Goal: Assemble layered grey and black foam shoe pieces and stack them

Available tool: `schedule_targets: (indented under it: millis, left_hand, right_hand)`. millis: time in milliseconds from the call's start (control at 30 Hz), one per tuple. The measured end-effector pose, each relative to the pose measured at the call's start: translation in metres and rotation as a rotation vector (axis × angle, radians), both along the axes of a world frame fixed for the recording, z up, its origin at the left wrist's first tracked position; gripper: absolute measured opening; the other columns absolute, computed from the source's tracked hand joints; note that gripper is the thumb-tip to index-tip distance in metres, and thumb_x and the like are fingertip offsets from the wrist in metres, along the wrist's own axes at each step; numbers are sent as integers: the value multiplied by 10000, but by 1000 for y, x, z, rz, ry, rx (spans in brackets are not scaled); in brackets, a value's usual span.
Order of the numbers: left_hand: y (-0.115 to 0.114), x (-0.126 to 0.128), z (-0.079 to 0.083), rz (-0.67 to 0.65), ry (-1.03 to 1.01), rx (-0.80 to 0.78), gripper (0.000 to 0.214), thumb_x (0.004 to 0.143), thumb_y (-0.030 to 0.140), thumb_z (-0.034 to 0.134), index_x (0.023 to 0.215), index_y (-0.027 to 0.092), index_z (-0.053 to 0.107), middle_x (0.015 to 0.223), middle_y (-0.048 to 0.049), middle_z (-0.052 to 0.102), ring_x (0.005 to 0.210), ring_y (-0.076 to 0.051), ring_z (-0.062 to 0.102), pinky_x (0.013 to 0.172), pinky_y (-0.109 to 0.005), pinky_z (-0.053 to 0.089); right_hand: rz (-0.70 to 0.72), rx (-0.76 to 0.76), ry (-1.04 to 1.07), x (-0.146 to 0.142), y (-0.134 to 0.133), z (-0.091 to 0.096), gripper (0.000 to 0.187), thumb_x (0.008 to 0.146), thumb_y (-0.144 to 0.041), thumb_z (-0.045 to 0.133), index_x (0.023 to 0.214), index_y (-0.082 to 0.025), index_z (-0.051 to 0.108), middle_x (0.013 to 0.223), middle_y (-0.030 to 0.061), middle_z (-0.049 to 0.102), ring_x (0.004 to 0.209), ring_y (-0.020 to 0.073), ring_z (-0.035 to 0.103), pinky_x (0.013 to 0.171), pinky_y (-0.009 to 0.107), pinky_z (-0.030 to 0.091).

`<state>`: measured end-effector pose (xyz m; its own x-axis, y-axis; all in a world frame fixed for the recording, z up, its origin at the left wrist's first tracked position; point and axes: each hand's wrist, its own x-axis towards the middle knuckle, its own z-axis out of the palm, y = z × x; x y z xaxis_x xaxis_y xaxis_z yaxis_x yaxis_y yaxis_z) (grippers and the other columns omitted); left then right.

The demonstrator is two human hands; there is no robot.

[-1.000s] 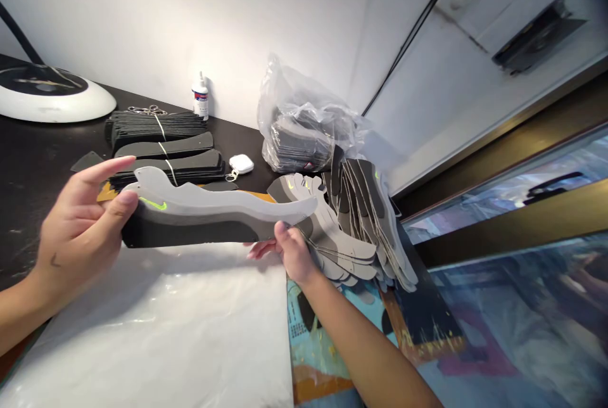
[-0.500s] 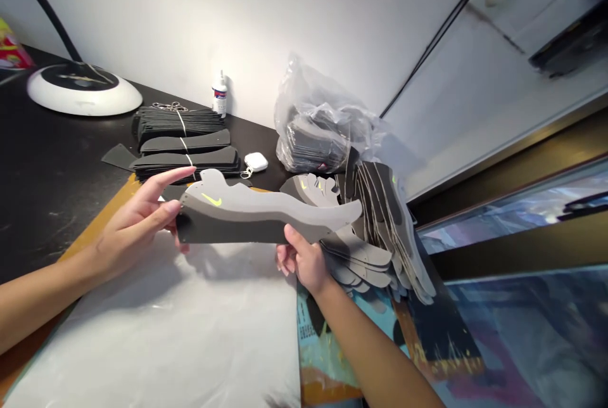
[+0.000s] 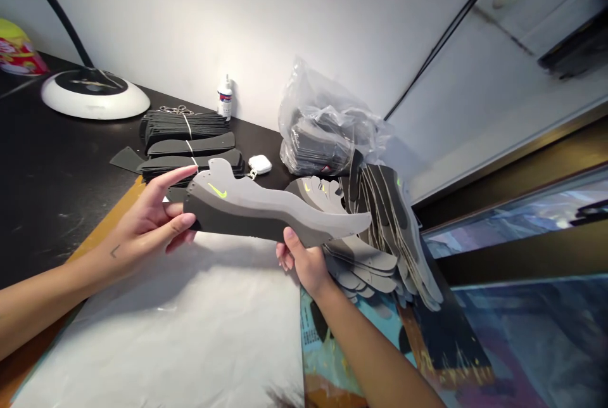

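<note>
Fingers [image 3: 173, 175] of the left hand [image 3: 145, 221]: how do they stand?

Slightly spread, pinching one end of a shoe upper [image 3: 266, 215] against the thumb [image 3: 187, 223]. It's a grey and dark piece with a neon-yellow swoosh [image 3: 217, 191].

And the right hand [image 3: 304, 262]?

Curled behind the other end, with its thumb pressed on the lower edge. The upper sits slightly tilted in the air, above a white plastic sheet [image 3: 156, 325] and not touching it.

What's just beyond that hand?

A fanned bundle of uppers [image 3: 380, 249], strung together.

Further back on the surface [image 3: 61, 205]?

Black stacks tied with string [image 3: 185, 129], a clear bag of dark pieces [image 3: 313, 142], a white bottle [image 3: 225, 99], and a small white case [image 3: 259, 165].
</note>
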<state>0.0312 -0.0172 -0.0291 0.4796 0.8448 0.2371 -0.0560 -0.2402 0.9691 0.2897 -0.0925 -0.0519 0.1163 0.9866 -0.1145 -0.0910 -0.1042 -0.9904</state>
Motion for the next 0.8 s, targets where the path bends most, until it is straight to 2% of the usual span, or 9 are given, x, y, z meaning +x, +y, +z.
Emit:
schedule_targets:
  millis: [167,300,467,600,800]
  left_hand:
    - [6,-3,-3,121,21,66,712,976,317,595,1580,253,222,558,49,571,439,-96,501,428,-166,429]
    - [13,-9,-8,187,82,103,695,969,334,603,1578,287,271,586,38,589,518,-119,549,493,-190,466]
    - [13,-8,-8,169,269,117,643,955,423,590,1542,269,377,678,11,643,533,-117,528,531,-204,469]
    - [13,-8,-9,167,307,100,536,936,466,585,1414,230,523,640,14,600,536,-133,525,498,-208,433]
    - [13,-9,-9,132,360,101,443,951,450,549,1343,246,513,672,17,595,550,-145,552,530,-230,460]
  right_hand:
    - [-43,93,185,8,7,-4,580,831,-713,601,573,-204,504,433,-41,456,407,85,426,474,241,395]
    - [-82,122,360,10,14,0,546,806,-717,621,664,-208,483,530,-48,534,403,68,430,457,224,387]
    - [-139,132,300,10,16,1,464,833,-580,671,713,-227,395,575,-64,587,425,67,460,467,208,386]
    - [-131,122,283,9,16,-1,446,834,-554,668,720,-227,387,580,-75,583,421,59,451,460,203,375]
    - [-164,129,272,8,17,-1,446,824,-546,672,676,-227,398,494,-90,500,394,61,405,434,204,355]
